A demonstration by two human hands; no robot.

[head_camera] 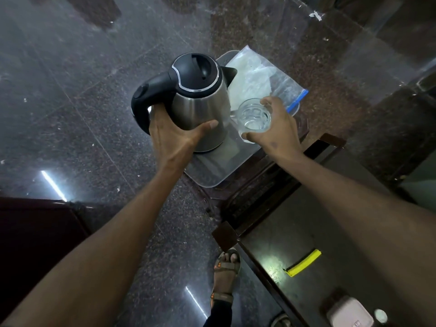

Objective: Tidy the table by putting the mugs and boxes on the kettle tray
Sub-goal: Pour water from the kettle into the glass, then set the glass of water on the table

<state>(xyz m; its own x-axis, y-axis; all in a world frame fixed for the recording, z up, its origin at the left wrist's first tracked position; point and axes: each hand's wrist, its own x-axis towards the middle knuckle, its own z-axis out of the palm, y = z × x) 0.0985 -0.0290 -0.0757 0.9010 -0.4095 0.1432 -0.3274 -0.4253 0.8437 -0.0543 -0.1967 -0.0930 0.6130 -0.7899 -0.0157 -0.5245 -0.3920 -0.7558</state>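
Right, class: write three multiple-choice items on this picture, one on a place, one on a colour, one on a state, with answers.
1. Where does the kettle stand?
A on the tray
B on the floor
C on a chair

2. What colour is the strip on the dark table?
A red
B yellow
C white

3. What does the right hand hold?
A nothing
B a spoon
C a clear glass

Answers: 1 A, its base sits on the tray; 2 B, it is bright yellow; 3 C, fingers curl round the glass.

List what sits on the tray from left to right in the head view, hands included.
kettle handle → left hand → kettle body → glass → right hand → zip bag's blue seal, all over the tray.
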